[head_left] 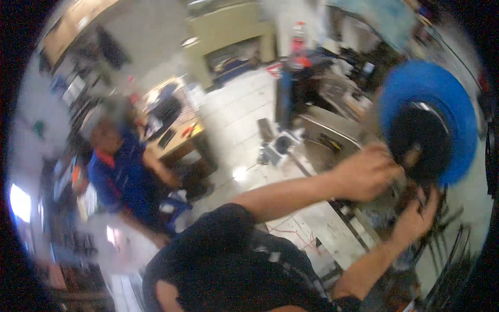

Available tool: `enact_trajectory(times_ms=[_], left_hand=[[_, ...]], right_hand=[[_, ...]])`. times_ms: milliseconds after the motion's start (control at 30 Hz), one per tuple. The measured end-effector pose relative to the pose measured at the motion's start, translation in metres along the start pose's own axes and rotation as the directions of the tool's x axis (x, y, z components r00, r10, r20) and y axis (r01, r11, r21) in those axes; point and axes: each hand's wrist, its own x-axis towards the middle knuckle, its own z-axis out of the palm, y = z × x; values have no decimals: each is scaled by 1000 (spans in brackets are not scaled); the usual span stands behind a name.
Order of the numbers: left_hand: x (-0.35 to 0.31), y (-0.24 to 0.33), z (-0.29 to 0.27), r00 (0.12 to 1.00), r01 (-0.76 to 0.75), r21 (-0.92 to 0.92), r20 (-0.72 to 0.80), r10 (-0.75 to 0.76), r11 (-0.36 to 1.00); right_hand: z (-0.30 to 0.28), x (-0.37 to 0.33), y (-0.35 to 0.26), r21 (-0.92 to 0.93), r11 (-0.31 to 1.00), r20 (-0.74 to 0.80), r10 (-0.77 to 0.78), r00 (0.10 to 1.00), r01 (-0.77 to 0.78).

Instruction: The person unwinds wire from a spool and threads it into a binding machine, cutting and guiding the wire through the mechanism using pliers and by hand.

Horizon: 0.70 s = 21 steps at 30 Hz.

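A large round blue disc point(461, 125) with a black round middle part point(422, 138) stands at the right; its kind is unclear in the blur. My left hand point(370, 174) reaches across to the lower left edge of the black part. Its fingers are curled in, and whatever they pinch is hidden. Below the disc, my right hand point(417, 214) points upward with its fingers bent around a thin dark piece too smeared to name. A small tan piece point(412, 156) shows in front of the black part, close to both hands.
A co-worker in a blue shirt point(125, 171) is at the left beside a wooden desk point(179, 138). A greenish machine frame point(228, 31) stands at the back. Metal machinery point(327, 130) and a red-capped bottle point(298, 39) are beyond my left arm. Dark rods point(447, 239) lie at the right.
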Motion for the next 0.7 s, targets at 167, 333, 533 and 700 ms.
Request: enact_trajectory(times_ms=[167,333,533,700], left_hand=[[-5,7,1,978,-57,63,-198,68,996],[-5,11,4,994,100,-135,-26,-104,986],[-5,14,9,997,-3,54,-78,7,999],[-16,17,7,990,-37,67,-136,46,997]], right_hand=[[-17,-4,-16,57,978,-42,201,979,-199],[-15,-6,12,53,990,3,132,991,-132],[-21,-12,2,226,971,6,85,996,-84],[-38,-20,14,209,957,81,188,979,-201]])
